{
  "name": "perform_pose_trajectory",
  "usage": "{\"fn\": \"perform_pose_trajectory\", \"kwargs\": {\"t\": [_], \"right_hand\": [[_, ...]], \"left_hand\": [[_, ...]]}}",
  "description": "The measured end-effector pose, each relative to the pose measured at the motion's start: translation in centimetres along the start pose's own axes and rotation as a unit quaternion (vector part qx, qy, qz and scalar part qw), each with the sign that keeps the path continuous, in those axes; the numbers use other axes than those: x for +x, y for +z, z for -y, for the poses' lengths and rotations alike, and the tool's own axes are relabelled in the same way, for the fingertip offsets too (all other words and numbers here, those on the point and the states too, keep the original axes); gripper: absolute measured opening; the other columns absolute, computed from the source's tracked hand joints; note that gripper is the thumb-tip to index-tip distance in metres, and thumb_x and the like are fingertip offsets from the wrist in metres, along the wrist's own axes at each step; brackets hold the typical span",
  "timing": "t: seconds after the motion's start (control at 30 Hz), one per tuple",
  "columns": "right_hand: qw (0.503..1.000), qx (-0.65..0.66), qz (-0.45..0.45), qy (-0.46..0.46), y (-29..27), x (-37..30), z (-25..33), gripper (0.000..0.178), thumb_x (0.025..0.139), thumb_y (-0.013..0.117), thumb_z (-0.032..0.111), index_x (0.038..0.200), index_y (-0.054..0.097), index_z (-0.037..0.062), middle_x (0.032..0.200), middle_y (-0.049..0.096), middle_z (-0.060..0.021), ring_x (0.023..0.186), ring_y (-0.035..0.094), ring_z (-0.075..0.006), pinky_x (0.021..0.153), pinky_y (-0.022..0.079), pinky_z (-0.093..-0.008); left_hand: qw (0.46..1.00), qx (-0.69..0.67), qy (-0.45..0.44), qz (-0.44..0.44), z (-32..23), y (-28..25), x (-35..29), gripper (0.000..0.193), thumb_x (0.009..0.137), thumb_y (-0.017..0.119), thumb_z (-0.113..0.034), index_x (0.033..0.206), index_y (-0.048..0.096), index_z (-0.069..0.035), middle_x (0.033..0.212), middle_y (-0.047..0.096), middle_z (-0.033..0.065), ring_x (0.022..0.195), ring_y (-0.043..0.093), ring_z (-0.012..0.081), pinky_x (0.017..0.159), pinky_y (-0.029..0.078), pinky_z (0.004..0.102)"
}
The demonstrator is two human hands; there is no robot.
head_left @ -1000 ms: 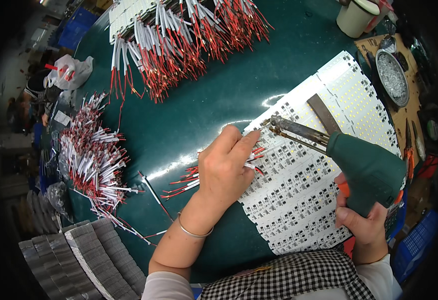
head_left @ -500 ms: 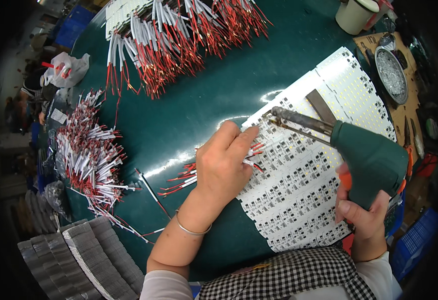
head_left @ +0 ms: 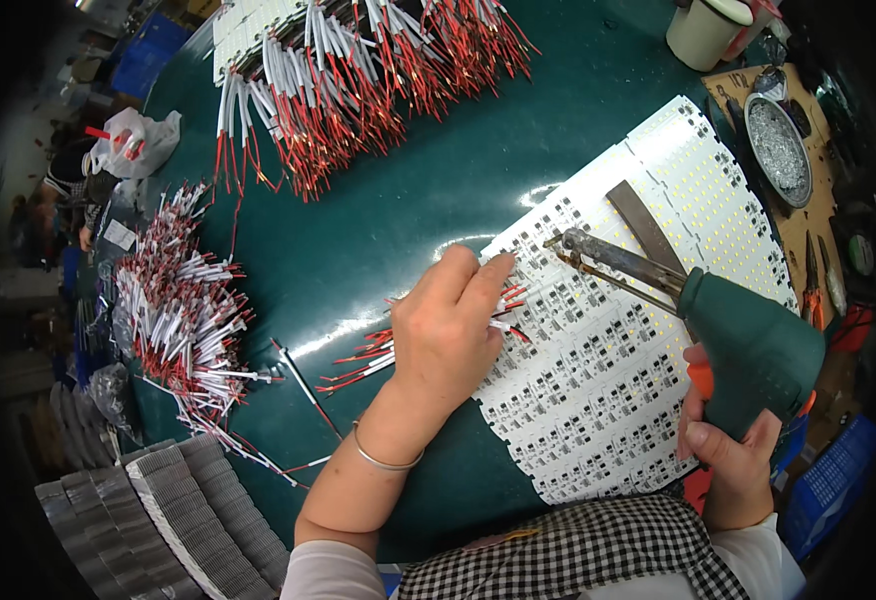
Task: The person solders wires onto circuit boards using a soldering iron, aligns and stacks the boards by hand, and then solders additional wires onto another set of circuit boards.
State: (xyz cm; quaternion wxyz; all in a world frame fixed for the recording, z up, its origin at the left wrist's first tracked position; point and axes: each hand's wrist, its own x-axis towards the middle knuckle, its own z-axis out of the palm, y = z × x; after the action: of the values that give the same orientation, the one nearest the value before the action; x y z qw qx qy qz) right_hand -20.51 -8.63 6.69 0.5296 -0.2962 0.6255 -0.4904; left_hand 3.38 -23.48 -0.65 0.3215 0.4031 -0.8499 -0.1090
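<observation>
My right hand (head_left: 730,430) is wrapped round the handle of a green soldering gun (head_left: 753,345) with an orange trigger. Its metal tip hangs over a large white sheet of LED circuit boards (head_left: 598,400), near the upper left edge; whether it touches I cannot tell. My left hand (head_left: 448,330) is closed on a bunch of red and white wires (head_left: 373,360) at the sheet's left edge, and its fingertips point at the boards. The wire ends stick out on both sides of the hand. A dark flat strip (head_left: 641,222) lies across the sheet.
At the left lies a heap of red and white wires (head_left: 183,300). More wired boards (head_left: 358,90) are stacked at the back of the green table (head_left: 378,210). Rightward stand a metal dish (head_left: 780,150), pliers (head_left: 812,290) and a cream mug (head_left: 703,38). Grey stacked parts (head_left: 178,510) sit lower left.
My right hand has moved the soldering gun slightly right and down, so its tip is a little farther from my left fingertips. My left hand has hardly moved.
</observation>
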Motion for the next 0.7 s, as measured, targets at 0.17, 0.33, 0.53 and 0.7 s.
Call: {"fn": "perform_pose_trajectory", "kwargs": {"t": [0.17,0.33,0.53,0.7], "right_hand": [[0.999,-0.025,0.025,-0.027,-0.5,-0.3,-1.2,0.07,0.076,0.08,0.015,0.129,0.045,-0.0132,0.111,0.059,-0.0183,0.055,0.057,-0.0145,0.045,0.049,-0.0258],[0.985,-0.084,0.114,-0.103,-1.9,-0.4,-2.9,0.064,0.079,0.075,0.006,0.132,0.044,-0.0107,0.121,0.056,-0.0192,0.06,0.059,-0.0157,0.048,0.051,-0.0261],[0.983,-0.1,0.118,-0.099,-1.8,-0.4,-3.3,0.059,0.081,0.07,0.002,0.133,0.044,-0.007,0.109,0.06,-0.0185,0.062,0.059,-0.0155,0.05,0.052,-0.0256],[0.979,-0.116,0.134,-0.096,-1.0,-0.1,-2.8,0.053,0.082,0.067,0.002,0.13,0.046,-0.0062,0.086,0.06,-0.0136,0.062,0.058,-0.0139,0.053,0.052,-0.0251]], "left_hand": [[1.0,0.006,-0.004,0.004,0.5,0.4,-0.1,0.048,0.054,0.065,0.011,0.1,0.07,-0.003,0.079,0.053,0.0072,0.064,0.058,0.0226,0.053,0.048,0.0346],[0.995,-0.099,0.022,0.002,1.5,0.4,0.1,0.046,0.057,0.062,0.015,0.099,0.07,-0.004,0.076,0.054,0.0072,0.066,0.059,0.0226,0.054,0.048,0.0342],[0.995,-0.101,0.024,-0.001,1.5,0.5,0.3,0.042,0.058,0.063,0.015,0.095,0.071,-0.004,0.075,0.055,0.0071,0.066,0.059,0.0223,0.054,0.048,0.034],[0.994,-0.102,0.033,-0.014,1.7,0.8,0.1,0.043,0.057,0.062,0.015,0.095,0.071,-0.003,0.076,0.055,0.007,0.066,0.059,0.022,0.054,0.048,0.0336]]}}
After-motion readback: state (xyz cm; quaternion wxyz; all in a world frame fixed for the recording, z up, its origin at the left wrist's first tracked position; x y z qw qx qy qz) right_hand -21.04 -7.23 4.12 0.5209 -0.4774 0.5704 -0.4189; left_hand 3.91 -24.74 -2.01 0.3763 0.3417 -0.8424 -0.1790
